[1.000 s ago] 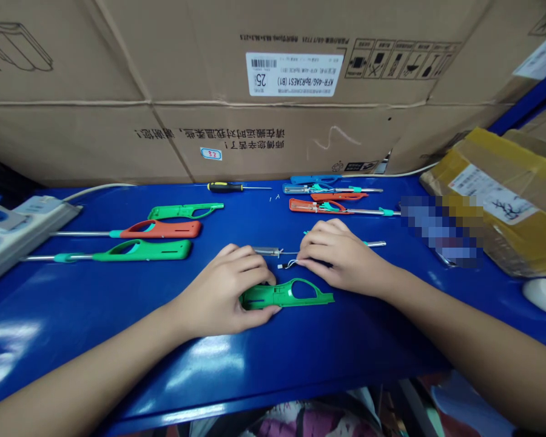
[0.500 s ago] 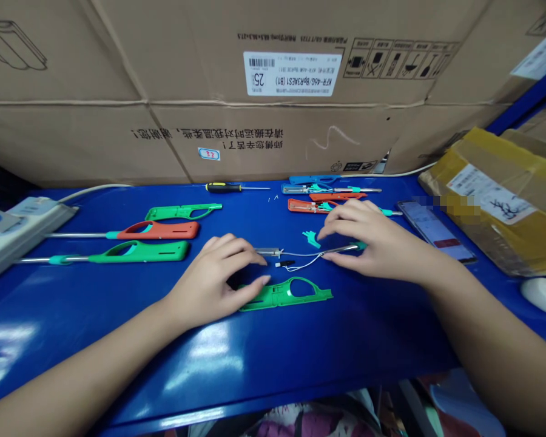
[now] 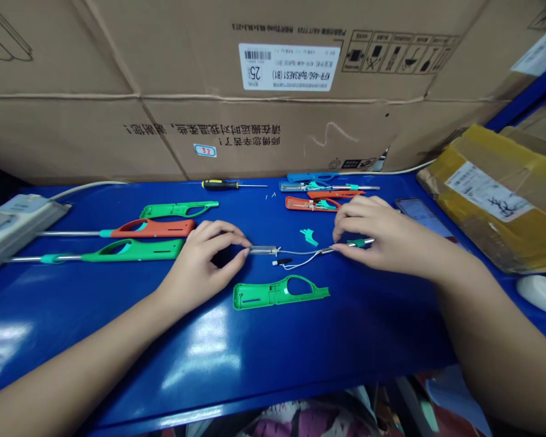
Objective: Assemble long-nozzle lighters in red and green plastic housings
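My left hand (image 3: 204, 258) has its thumb and forefinger pinched on the left end of a clear lighter fuel tank (image 3: 264, 250). A thin white tube runs from the tank to a metal lighter barrel (image 3: 326, 250) with a teal collar. My right hand (image 3: 382, 237) holds that barrel between thumb and fingers. White wires link a small black-and-white igniter (image 3: 282, 262) to the barrel. Below lies a green half-shell of a lighter handle (image 3: 255, 295), inner side up. A loose teal trigger piece (image 3: 308, 236) rests above the tube.
Assembled red (image 3: 173, 228) and green lighters (image 3: 155, 250) lie left, beside a green half-shell (image 3: 164, 210) and a power strip (image 3: 22, 224). Behind are a screwdriver (image 3: 221, 184) and opened blue (image 3: 291, 186) and orange lighters (image 3: 295, 204). A phone (image 3: 421, 212) and taped parcel (image 3: 495, 200) lie right.
My left hand has moved off the green half-shell and closed its fingertips on the fuel tank's end. My right hand stays at the barrel, shifted slightly right. The view has moved a little.
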`<state>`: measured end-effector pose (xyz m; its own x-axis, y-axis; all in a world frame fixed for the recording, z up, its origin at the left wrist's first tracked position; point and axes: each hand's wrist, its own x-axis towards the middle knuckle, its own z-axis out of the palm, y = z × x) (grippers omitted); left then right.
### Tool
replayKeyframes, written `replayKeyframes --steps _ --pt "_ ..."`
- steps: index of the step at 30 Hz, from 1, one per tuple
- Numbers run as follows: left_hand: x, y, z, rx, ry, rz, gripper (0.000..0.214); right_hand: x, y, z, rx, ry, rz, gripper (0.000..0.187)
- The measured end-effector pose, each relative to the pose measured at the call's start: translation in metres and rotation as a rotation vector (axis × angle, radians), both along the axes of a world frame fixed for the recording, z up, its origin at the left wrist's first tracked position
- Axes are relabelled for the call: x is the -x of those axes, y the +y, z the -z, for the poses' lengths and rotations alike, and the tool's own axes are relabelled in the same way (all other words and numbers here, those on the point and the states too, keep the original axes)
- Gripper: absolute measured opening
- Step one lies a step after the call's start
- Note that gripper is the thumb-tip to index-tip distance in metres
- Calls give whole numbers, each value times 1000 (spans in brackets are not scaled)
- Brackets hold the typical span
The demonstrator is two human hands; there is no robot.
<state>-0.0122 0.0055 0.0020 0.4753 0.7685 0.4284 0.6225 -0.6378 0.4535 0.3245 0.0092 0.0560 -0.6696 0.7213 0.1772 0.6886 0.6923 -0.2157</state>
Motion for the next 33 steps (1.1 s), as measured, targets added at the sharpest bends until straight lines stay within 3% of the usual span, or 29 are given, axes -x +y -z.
replayKeyframes --steps 12,20,25,33 --pt "0 3 7 22 97 28 24 5 3 15 183 -83 -9 8" --pt "15 10 0 28 176 -20 21 21 3 27 117 -68 84 3" --pt "19 11 -4 34 213 -40 20 28 3 36 173 42 140 3" --pt "2 -1 -2 -10 205 70 32 14 6 26 333 90 154 21"
